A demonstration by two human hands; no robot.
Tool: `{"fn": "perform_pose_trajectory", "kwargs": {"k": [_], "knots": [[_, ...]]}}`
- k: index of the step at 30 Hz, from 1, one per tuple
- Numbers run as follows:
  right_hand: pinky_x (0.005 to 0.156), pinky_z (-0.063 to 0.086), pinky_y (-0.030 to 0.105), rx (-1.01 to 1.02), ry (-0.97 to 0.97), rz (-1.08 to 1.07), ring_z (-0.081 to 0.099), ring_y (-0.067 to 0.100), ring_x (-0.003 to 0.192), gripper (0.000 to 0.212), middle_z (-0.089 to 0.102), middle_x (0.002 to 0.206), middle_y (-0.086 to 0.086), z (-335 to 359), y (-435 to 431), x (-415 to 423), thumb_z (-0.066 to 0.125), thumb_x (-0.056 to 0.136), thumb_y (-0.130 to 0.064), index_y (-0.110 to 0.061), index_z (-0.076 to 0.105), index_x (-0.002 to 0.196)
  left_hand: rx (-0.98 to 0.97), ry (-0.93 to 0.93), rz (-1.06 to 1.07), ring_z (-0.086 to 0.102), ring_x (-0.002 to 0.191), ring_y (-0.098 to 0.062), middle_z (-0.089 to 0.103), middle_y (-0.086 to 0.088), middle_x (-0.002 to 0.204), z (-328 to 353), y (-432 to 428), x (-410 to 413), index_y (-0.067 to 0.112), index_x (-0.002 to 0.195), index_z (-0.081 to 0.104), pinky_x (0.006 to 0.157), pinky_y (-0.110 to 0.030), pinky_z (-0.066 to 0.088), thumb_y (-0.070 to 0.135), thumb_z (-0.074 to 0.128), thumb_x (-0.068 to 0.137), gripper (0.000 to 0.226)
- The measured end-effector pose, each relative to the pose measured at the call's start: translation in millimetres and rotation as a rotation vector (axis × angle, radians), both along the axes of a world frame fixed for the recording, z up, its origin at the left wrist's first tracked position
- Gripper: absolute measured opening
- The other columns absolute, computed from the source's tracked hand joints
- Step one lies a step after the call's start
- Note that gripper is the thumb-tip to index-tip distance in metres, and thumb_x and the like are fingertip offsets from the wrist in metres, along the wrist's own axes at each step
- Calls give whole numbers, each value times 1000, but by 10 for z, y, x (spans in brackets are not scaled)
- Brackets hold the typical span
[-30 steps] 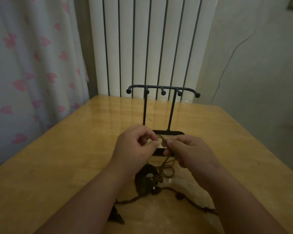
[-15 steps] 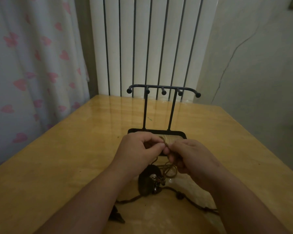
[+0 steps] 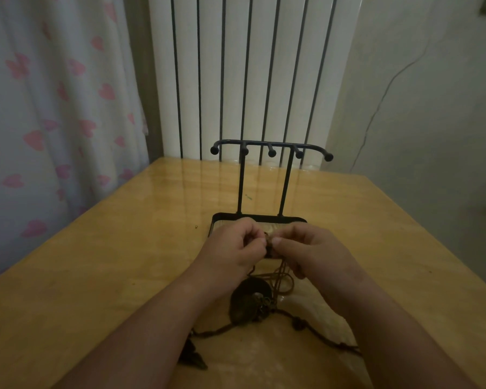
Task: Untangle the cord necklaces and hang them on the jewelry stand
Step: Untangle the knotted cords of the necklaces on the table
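A black jewelry stand [image 3: 270,148] with several bare pegs rises from its tray base at the table's middle. Just in front of that base, my left hand [image 3: 233,249] and my right hand [image 3: 306,251] meet fingertip to fingertip, both pinching a knot of thin brown cord [image 3: 270,241]. More brown cord loops [image 3: 282,279] hang down from the pinch to a tangle with a dark round pendant [image 3: 247,303] lying on the table. A thicker dark cord [image 3: 300,322] with knots trails left and right under my forearms.
The wooden table [image 3: 110,276] carries a dark pointed pendant [image 3: 192,356] near my left forearm and a tiny bead [image 3: 196,227] at left. A heart-print curtain [image 3: 54,108] hangs at left, a white radiator [image 3: 250,74] behind the table.
Both hands have stayed together in front of the stand's base, working the cord between their fingertips. The pendant tangle has barely shifted.
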State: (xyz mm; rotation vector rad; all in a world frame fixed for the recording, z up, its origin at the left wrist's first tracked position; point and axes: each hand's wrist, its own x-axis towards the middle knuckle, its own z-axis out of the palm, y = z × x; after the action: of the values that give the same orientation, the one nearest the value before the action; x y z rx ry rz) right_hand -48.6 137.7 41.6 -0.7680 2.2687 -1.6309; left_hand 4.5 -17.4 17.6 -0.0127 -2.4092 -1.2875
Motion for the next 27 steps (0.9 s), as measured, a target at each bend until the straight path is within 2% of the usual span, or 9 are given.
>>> {"fn": "perform_pose_trajectory", "kwargs": {"k": [2,4,7,9,13,16,22,27], "knots": [[61,51,20,30,161,-57,62,0,73,5,68,85,-7,-21,-1,-22,67,87,-26,-29,69,90,-9,-21,12,47,60,1,53,9,69,-3,1,-7,31,76,55,53,-13,39,20,55,93,20],[68,55,22,107,312,-58,63,2,80,9,68,84,-12,-35,-2,-29,67,87,-26,-35,69,88,-38,-43,21,47,61,2,53,9,71,-5,6,-4,31,76,54,53,-14,38,21,54,93,20],[62,49,16,265,461,-33,58,-7,77,17,64,77,-17,-34,-5,-4,64,89,-26,-42,63,83,-56,-72,11,47,62,-1,54,8,73,-10,17,10,30,78,55,55,-17,36,23,53,94,17],[58,45,15,335,515,-22,55,-7,75,19,61,73,-15,-22,-7,3,63,89,-26,-42,59,80,-48,-84,3,48,64,-5,55,7,74,-12,27,14,29,79,55,57,-22,37,24,52,94,16],[57,48,20,380,546,0,55,4,66,13,59,73,-10,-1,-13,8,62,88,-25,-35,59,80,-72,-102,-6,47,65,-5,55,7,74,-10,37,14,30,79,54,57,-22,37,24,52,95,18],[60,48,22,429,573,20,54,6,67,4,59,76,-10,7,-7,1,60,89,-25,-28,62,87,-86,-134,-22,49,64,-4,56,8,75,-8,47,17,31,81,55,56,-21,37,25,51,96,16],[63,50,27,487,582,63,54,9,69,3,58,78,-9,42,12,1,59,89,-26,-27,60,86,-131,-169,-46,51,70,-6,58,7,80,-5,56,29,33,82,54,60,-22,39,26,51,96,15],[61,49,28,493,540,67,53,10,66,7,57,77,-8,11,5,-21,61,86,-30,-26,58,82,-121,-183,-53,50,67,-4,59,7,79,-3,69,24,33,82,57,58,-21,39,27,52,94,14]]}}
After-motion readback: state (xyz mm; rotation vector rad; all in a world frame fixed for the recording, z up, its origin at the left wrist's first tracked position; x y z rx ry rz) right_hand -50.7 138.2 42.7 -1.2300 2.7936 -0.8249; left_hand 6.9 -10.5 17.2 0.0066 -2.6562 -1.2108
